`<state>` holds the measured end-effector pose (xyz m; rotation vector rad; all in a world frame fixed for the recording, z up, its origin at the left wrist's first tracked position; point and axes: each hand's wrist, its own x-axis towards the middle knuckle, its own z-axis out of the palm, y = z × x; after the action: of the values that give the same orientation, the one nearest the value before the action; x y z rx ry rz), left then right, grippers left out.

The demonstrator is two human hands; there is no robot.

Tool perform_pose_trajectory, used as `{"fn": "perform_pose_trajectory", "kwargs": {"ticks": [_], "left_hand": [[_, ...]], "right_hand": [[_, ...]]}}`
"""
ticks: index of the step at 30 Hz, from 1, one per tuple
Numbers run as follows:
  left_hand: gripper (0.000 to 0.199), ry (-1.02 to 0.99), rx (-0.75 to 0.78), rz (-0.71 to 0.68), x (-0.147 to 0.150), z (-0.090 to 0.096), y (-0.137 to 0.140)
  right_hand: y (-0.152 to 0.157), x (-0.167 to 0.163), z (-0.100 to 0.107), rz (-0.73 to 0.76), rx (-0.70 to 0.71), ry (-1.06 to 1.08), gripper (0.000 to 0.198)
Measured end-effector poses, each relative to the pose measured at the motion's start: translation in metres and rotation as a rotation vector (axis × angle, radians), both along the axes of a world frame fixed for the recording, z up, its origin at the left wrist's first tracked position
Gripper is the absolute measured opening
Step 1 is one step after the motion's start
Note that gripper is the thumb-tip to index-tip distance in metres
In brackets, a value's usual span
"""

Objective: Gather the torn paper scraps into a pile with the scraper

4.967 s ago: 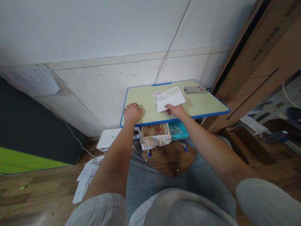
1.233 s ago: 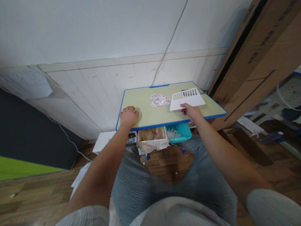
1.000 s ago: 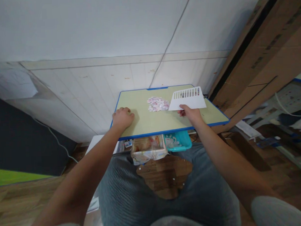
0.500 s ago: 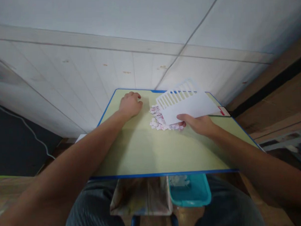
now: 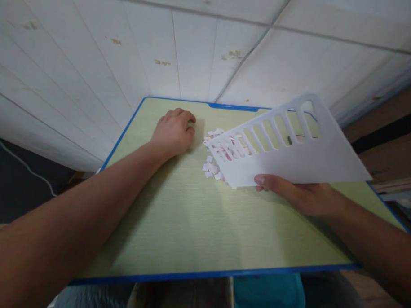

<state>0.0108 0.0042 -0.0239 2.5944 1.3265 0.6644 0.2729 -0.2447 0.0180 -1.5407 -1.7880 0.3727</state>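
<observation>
Your right hand (image 5: pixel 304 197) grips the flat white slotted sheet (image 5: pixel 276 165), long axis left-to-right, its left end partly screening small pinkish-white scraps (image 5: pixel 211 167) just right of your loosely curled left hand (image 5: pixel 174 133) on the pale-green surface (image 5: pixel 194 226).

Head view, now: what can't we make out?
All in the head view:
Small pink-and-white pieces: count, partly hidden by the flat white slotted sheet.
Bare right hand: most fingers, hidden behind that sheet.
Bare left hand: palm contact with the pale-green, blue-edged tabletop, hidden by the hand itself.
Turquoise plastic bin: full shape, hidden by the tabletop and cut off by the bottom edge.
</observation>
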Motion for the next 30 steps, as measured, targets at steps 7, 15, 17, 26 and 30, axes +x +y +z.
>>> {"fn": "perform_pose_trajectory", "kwargs": {"ticks": [7, 15, 17, 26, 30], "left_hand": [[0.032, -0.056, -0.015, 0.026, 0.004, -0.007, 0.008], [0.028, -0.049, -0.010, 0.001, 0.005, 0.002, 0.001], [0.028, -0.021, -0.017, -0.018, 0.004, 0.006, -0.002], [0.038, 0.115, 0.018, -0.003, 0.008, 0.016, -0.009], [0.036, 0.103, 0.004, -0.006, 0.009, 0.019, -0.011]], "right_hand": [[0.004, 0.000, -0.001, -0.042, -0.004, 0.128, 0.030], [0.003, -0.005, 0.003, 0.009, -0.050, 0.149, 0.031], [0.001, -0.005, 0.002, 0.035, -0.069, 0.141, 0.030], [-0.001, -0.012, 0.014, 0.160, -0.227, 0.193, 0.034], [-0.003, -0.010, 0.020, 0.198, -0.333, 0.253, 0.029]]}}
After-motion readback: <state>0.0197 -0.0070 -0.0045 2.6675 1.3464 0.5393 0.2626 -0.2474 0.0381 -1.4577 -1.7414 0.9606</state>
